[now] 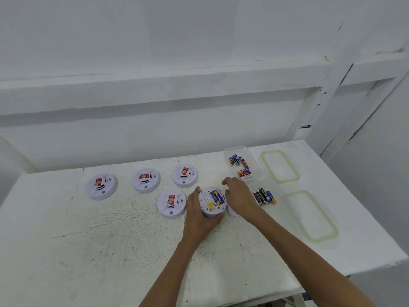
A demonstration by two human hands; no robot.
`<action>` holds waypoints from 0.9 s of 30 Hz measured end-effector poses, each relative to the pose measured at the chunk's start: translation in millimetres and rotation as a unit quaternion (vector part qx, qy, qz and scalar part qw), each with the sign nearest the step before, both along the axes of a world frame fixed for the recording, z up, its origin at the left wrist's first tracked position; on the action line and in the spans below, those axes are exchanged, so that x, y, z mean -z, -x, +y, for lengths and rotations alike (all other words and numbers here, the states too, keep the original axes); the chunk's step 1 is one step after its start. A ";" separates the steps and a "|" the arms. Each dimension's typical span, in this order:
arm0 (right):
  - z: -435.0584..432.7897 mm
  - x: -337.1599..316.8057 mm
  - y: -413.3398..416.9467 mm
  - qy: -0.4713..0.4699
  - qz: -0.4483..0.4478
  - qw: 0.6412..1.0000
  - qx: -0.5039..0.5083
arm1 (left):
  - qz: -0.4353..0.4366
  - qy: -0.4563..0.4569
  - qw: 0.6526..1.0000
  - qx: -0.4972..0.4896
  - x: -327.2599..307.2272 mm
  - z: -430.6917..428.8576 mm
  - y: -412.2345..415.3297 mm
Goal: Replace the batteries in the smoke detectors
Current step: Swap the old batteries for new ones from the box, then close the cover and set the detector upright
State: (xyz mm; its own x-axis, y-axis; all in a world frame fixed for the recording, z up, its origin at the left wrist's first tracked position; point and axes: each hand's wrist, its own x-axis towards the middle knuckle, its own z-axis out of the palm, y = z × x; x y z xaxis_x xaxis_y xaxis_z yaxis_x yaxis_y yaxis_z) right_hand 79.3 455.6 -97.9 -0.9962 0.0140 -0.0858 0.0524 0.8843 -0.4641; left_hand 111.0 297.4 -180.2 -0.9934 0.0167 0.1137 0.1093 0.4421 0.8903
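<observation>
- the left hand is gripping a round white plastic smoke detector, turned back-up near the middle of the scuffed white bench, with fingers curling round its near-left rim.
- the right hand is arching over the detector's right rim, fingers bending down; whether it is pinching anything i cannot tell.
- blue-and-yellow batteries are sitting in the open bay.
- the shell is looking light, stiff and smooth, so it is probably sliding easily under a push; gripping the rim is likely steadying it best, and the thin bay contacts are probably bending easily.
- loose black batteries are lying toward the right edge, just beside the right hand.
- four more white detectors are sitting face-up toward the far-left corner.
</observation>
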 end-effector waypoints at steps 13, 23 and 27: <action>-13.0 24.6 -31.6 -0.127 -0.068 0.986 0.086 | 0.013 -0.044 0.999 0.014 -4.1 -1.8 1.5; -14.8 18.5 -34.8 0.079 -0.043 0.983 0.159 | 0.009 -0.074 0.997 -0.005 -7.2 -1.5 3.5; -19.7 3.8 -40.2 0.042 -0.023 0.982 0.181 | 0.026 -0.078 0.997 -0.005 -12.7 -0.1 2.7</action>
State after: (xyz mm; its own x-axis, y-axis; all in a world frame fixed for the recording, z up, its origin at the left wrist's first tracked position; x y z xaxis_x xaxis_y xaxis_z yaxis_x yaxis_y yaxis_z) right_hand 119.5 435.9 -101.7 -0.9223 0.3576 -0.1463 0.3788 0.7622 -0.5249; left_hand 108.3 297.3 -167.5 -0.9860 -0.0152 0.1662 0.1541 0.2995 0.9416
